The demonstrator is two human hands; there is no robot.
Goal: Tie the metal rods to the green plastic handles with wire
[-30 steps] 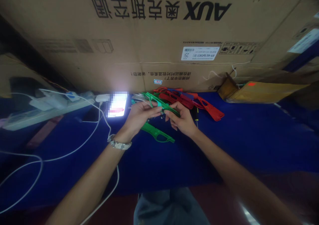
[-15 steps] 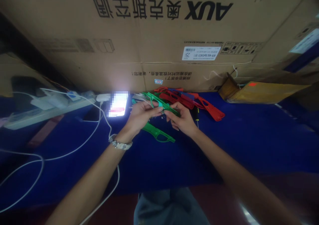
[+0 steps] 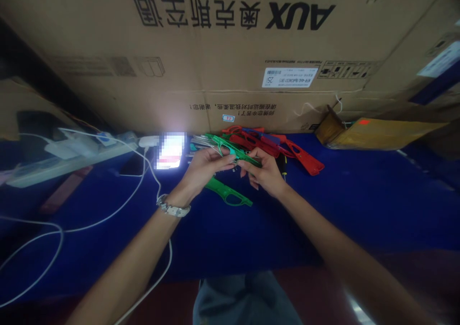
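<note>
Cardboard [image 3: 230, 47] reads "AUX" upside-down behind hands [image 3: 201, 169] [image 3: 265, 174] holding a green part [image 3: 242, 156].

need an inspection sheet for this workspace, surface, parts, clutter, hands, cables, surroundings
surface: blue table, right side mostly bare
parts: green piece held up; second green piece lying nearer the person
clutter: red pieces heaped at the back; lit phone at left, screen pixelated
hands: left hand and right hand both gripping the green piece
cables: white cables looping at left; power strip there too
surroundings: cardboard box behind, print upside down
</note>
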